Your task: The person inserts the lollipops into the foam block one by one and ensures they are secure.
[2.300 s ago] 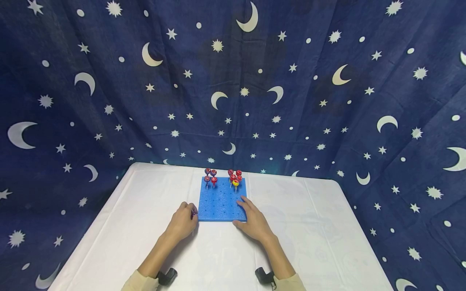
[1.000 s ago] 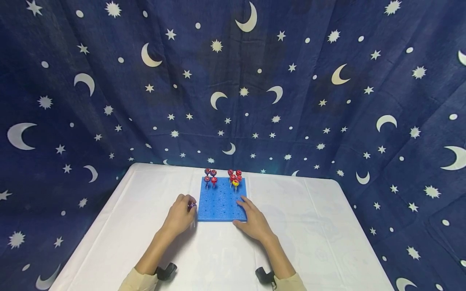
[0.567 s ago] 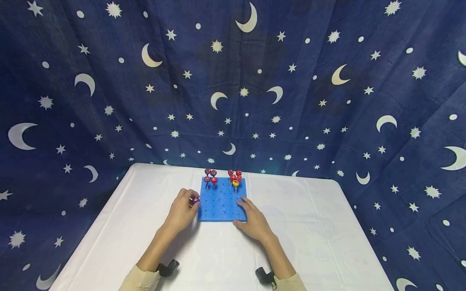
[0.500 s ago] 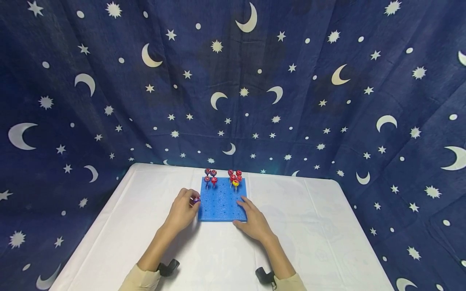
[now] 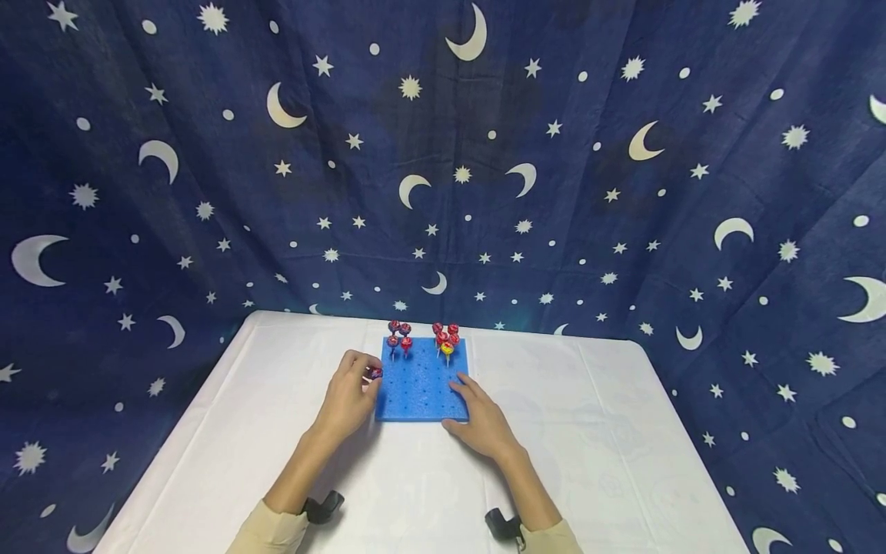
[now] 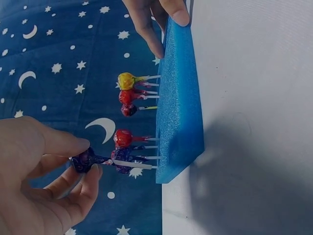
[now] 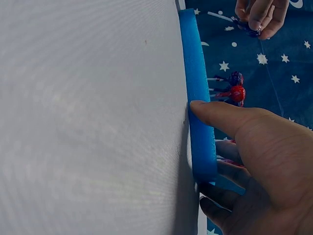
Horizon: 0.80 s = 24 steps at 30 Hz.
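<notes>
My left hand (image 5: 349,396) pinches a dark purple-wrapped lollipop (image 6: 84,160) by its head, between thumb and fingers. Its white stick points down toward the blue foam board (image 5: 415,388); the right wrist view shows a gap between stick tip and board. At the board's near right corner, my right hand (image 5: 484,423) holds on with the thumb against the front edge and the fingers over the top and right side. Several lollipops stand upright in the board's back rows: purple and red ones (image 5: 406,343) at left, red ones and a yellow one (image 5: 447,348) at right.
Small holes dot the rest of the board's top. A white cloth covers the table (image 5: 588,431). Behind it hangs a dark blue curtain (image 5: 457,231) with moons and stars. Each wrist carries a black camera mount (image 5: 324,508).
My left hand has lifted the lollipop from beside the board's near left corner and moved farther back along its left edge. The right hand has stayed on the near right corner.
</notes>
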Available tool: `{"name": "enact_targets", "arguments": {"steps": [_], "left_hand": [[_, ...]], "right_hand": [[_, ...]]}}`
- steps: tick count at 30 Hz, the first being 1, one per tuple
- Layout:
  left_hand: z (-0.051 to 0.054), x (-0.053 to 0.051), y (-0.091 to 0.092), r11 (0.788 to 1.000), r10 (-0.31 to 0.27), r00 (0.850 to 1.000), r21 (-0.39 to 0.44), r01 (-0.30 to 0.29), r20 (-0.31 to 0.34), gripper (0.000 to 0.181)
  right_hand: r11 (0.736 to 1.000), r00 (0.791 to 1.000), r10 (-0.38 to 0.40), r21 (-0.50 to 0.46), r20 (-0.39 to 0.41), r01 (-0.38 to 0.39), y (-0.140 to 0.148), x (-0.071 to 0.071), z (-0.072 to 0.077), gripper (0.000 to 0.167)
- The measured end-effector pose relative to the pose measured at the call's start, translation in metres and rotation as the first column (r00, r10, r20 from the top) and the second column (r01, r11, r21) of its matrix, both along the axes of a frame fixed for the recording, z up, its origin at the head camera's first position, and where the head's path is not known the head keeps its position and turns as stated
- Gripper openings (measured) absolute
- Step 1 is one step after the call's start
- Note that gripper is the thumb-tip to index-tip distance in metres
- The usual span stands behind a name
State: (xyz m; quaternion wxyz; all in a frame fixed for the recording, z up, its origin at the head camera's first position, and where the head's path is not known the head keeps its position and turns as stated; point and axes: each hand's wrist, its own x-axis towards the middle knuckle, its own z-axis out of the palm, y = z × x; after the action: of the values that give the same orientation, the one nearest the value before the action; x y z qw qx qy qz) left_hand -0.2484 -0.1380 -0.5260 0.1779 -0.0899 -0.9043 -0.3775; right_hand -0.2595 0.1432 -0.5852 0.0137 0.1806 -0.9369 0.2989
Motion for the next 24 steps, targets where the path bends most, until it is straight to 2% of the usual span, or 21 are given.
{"name": "enact_targets", "arguments": {"steps": [11, 19, 24], "left_hand": [[-0.003, -0.006, 0.003, 0.999, -0.041, 0.994, 0.012, 0.043, -0.102, 0.022], [-0.003, -0.012, 0.006, 0.999, -0.035, 0.996, 0.018, 0.037, -0.086, 0.021], [0.0, -0.019, 0.009, 0.998, -0.059, 0.994, 0.013, 0.061, -0.091, 0.022]], "right_hand": [[1.0, 1.0, -0.01, 0.017, 0.016, 0.01, 0.0, -0.001, 0.0, 0.075], [1.0, 1.0, -0.012, 0.02, 0.016, 0.012, -0.001, 0.0, -0.002, 0.074], [1.0, 1.0, -0.011, 0.013, 0.011, 0.011, -0.001, -0.002, -0.002, 0.075]]}}
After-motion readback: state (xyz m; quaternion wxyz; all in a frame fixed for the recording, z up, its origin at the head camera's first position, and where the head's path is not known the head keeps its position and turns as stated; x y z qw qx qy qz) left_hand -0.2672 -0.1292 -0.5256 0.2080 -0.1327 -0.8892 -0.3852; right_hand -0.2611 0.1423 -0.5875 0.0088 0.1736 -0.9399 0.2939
